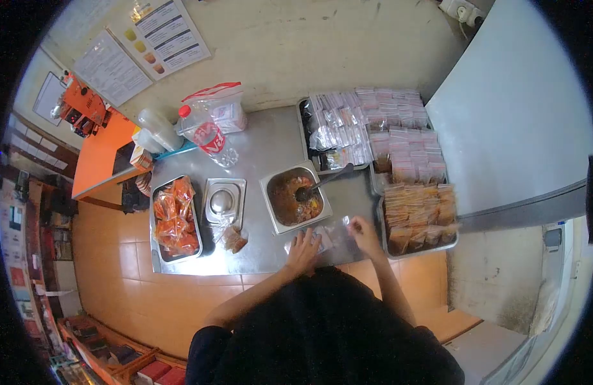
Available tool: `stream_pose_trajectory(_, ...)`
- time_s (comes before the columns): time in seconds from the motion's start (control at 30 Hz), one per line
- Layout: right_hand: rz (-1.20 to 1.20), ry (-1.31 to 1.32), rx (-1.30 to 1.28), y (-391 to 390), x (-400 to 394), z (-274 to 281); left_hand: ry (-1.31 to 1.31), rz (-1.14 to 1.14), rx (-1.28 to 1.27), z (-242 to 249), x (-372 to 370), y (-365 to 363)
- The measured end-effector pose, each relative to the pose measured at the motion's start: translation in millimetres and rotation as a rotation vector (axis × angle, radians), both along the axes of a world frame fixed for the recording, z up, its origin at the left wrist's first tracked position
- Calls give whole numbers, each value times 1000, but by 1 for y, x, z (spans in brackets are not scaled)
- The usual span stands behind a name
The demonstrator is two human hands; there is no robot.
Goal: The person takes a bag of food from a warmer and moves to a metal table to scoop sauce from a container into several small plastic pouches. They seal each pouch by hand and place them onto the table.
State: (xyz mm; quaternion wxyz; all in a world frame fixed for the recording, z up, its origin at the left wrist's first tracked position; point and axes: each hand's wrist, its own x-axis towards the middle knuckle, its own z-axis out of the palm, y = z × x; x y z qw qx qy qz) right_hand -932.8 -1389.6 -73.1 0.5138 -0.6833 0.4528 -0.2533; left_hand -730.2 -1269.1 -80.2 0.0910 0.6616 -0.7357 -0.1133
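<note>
My left hand rests on the steel table with its fingers spread, pressing on a small stack of clear plastic bags. Beside it, my right hand pinches what looks like a small clear plastic bag between thumb and fingers. Just beyond both hands stands a square steel container of reddish-brown sauce, with a dark ladle leaning in it. To the left lies a filled clear bag of brown food, near a steel lid.
A tray of orange-filled bags stands at the left. Trays of packed sachets and brown-filled bags line the right side. A red-capped bottle and plastic cups stand at the back left. A white panel rises at the right.
</note>
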Motion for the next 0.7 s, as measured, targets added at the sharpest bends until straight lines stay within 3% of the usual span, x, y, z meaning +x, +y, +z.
stream_pose_trajectory(0.07,-46,80,-138,-2,3,47,134,23,-94,35,-6,-4)
stream_pose_trajectory(0.13,35,38,-198,3,11,81,606,245,164,83,-15,-15)
stream_pose_trajectory(0.2,85,0,-218,10,17,107,899,342,217,96,-18,-25)
stream_pose_trajectory(0.3,82,-75,-139,16,21,121,1094,337,22,109,-18,-37)
stream_pose_trajectory(0.43,174,-107,-14,17,15,127,1018,175,-185,114,-8,-43)
stream_pose_trajectory(0.53,231,-32,-9,15,12,143,1170,213,-188,127,-20,-45)
stream_pose_trajectory(0.57,204,-23,-15,15,13,145,1189,269,-323,129,-30,-49)
stream_pose_trajectory(0.63,147,44,-33,15,16,149,1060,216,-217,130,-28,-49)
stream_pose_trajectory(0.7,152,-51,-82,16,14,143,883,89,-16,145,-21,-49)
